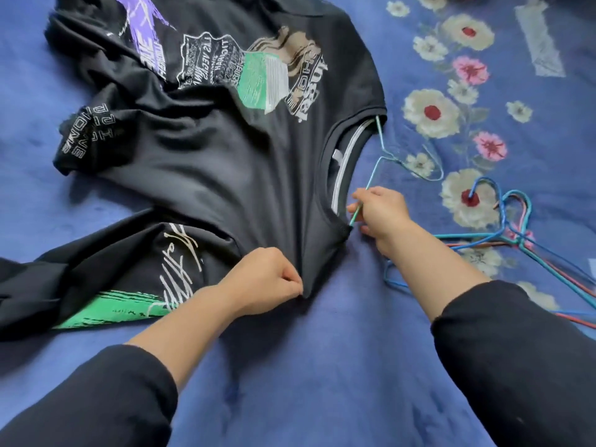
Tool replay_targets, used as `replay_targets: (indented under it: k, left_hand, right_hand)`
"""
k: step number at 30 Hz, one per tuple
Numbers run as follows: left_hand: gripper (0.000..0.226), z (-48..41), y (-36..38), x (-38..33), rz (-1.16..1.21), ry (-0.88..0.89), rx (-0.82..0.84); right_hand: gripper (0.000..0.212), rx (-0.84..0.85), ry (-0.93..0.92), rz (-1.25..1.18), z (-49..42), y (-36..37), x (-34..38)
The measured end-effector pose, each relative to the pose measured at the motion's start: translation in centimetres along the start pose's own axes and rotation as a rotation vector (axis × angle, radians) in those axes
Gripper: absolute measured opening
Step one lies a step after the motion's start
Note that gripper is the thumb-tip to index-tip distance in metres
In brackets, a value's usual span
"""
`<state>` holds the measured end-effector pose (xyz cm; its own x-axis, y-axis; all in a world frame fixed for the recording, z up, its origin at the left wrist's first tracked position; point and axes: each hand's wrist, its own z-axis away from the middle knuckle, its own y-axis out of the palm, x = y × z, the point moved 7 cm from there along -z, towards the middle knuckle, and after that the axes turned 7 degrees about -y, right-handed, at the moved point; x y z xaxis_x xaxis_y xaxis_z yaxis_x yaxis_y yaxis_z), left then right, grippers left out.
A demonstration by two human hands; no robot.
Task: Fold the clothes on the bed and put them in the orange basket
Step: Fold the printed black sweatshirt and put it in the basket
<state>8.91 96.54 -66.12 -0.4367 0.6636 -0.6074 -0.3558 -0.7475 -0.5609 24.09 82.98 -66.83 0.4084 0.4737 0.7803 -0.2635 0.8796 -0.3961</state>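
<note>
On the bed, spread over the blue flowered cover (290,366), the black T-shirt (225,162) lies crumpled, print side up. It isn't folded yet, and there's no orange basket in view. Looks to me like the job right now is getting the wire hanger (371,182) out through the neck. I'd tilt it so one shoulder comes out first, rather than dragging both through and stretching the collar (326,162). The left hand (264,279) pinches a bit of the near shoulder, thumb and fingers closed tight on the cloth. That's good, since it anchors the shirt. The right hand (380,214) has its fingertips closed on the wire right at the neck opening. Pull slowly and outward.

Materials, for what it's worth: the cover looks plush and a bit grippy. The shirt is thin, floppy jersey with rubbery-looking white, green and purple prints and a ribbed neckband. The hanger is thin coated wire, teal, probably springy. A tangle of spare hangers (516,240) lies to the right, apart from the shirt.
</note>
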Motion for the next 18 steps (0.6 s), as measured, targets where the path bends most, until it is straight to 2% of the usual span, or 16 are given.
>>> replay_targets:
  k: [2,4,7,9,12,14,16,18]
  left_hand:
    - [0.016,1.7,0.8,1.5,-0.137,-0.041,0.116]
    - [0.023,3.5,1.6,3.8,-0.356,-0.089,0.222]
    - [0.02,6.5,1.2,6.8,-0.534,-0.245,0.301]
    - [0.017,7.4,0.7,7.7,-0.604,-0.336,0.298]
    - [0.014,7.8,0.9,6.6,-0.621,-0.389,0.208]
    - [0.024,7.5,1.0,5.0,-0.651,-0.381,0.076]
    - [0.035,7.3,1.0,3.3,-0.631,-0.297,-0.118]
    - [0.044,7.2,1.5,1.9,-0.611,-0.2,-0.267]
  right_hand:
    - [0.028,-0.041,-0.024,-0.067,0.7,-0.2,1.0]
    - [0.027,-0.084,-0.005,-0.123,0.7,-1.1,2.0]
    - [0.027,0.095,0.083,-0.031,1.8,-2.7,2.0]
    - [0.025,0.187,0.087,0.085,3.1,-3.7,0.4]
    - [0.024,0.207,-0.049,0.336,5.3,-6.6,-3.4]
    - [0.024,0.216,-0.118,0.487,6.2,-9.5,-6.0]
    - [0.025,0.211,-0.18,0.683,6.3,-13.4,-7.7]
    - [0.026,0.116,-0.194,0.836,5.5,-18.2,-8.1]
